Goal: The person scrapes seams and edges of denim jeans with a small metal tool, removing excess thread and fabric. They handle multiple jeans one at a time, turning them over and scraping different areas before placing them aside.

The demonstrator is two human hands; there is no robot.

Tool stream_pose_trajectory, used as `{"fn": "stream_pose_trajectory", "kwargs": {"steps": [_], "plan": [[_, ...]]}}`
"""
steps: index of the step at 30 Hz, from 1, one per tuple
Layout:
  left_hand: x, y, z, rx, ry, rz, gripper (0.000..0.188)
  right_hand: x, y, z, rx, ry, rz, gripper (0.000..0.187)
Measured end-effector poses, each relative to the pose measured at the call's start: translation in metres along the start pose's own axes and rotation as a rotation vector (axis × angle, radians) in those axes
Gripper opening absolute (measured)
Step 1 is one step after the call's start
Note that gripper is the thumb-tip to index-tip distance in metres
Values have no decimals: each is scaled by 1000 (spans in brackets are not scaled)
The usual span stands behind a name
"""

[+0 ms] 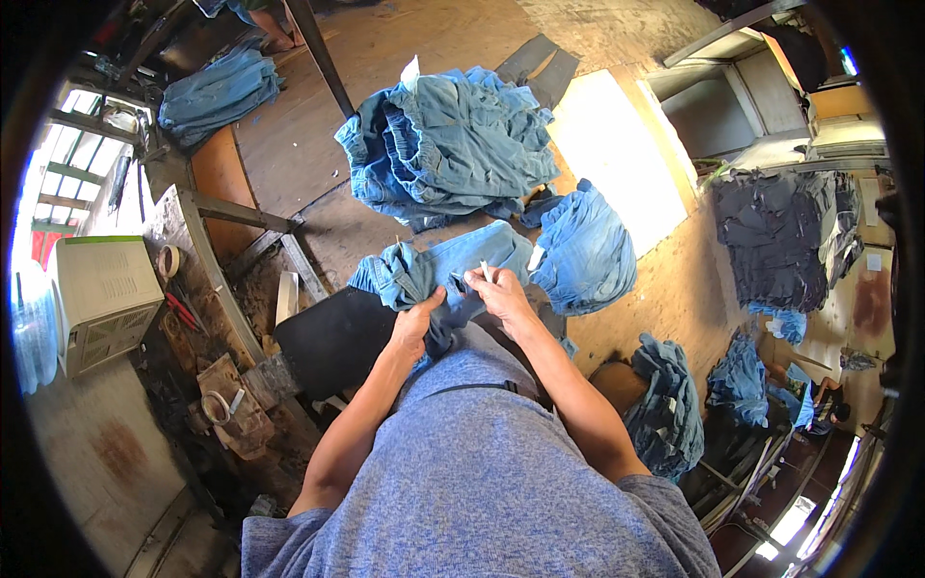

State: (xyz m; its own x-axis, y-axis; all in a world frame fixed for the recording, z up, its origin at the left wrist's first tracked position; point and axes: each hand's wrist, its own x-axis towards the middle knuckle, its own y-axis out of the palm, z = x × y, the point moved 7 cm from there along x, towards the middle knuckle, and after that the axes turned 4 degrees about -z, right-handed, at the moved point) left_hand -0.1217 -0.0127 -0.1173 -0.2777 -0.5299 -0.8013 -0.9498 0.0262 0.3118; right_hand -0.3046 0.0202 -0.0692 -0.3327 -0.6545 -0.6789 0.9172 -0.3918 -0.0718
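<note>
A pair of light-blue denim trousers [472,252] lies across my lap, with one end bunched up on the left. My left hand [416,323] is closed on the bunched denim, thumb on top. Just to its right, my right hand [501,292] pinches a slim white piece [487,273] standing up between thumb and fingers; its kind is too small to tell. The right fingertips are close over a dark patch on the denim, and whether they touch it is unclear.
A heap of blue denim [453,144] sits straight ahead, with another folded bundle [588,252] right of my lap. Dark garments [785,231] are stacked at the far right. On the left are a black board [332,342], a metal frame [217,265] and a cream-coloured box [106,299].
</note>
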Motion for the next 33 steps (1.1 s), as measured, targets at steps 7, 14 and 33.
{"fn": "stream_pose_trajectory", "kwargs": {"steps": [7,14,33], "plan": [[-10,16,-13,60,-143,-20,33,6,-3,6,-475,-137,-3,43],[-8,14,-15,98,-25,-33,36,14,3,2,-355,-161,38,42],[-8,5,-12,123,-17,43,56,24,6,14,-518,-75,94,35]]}}
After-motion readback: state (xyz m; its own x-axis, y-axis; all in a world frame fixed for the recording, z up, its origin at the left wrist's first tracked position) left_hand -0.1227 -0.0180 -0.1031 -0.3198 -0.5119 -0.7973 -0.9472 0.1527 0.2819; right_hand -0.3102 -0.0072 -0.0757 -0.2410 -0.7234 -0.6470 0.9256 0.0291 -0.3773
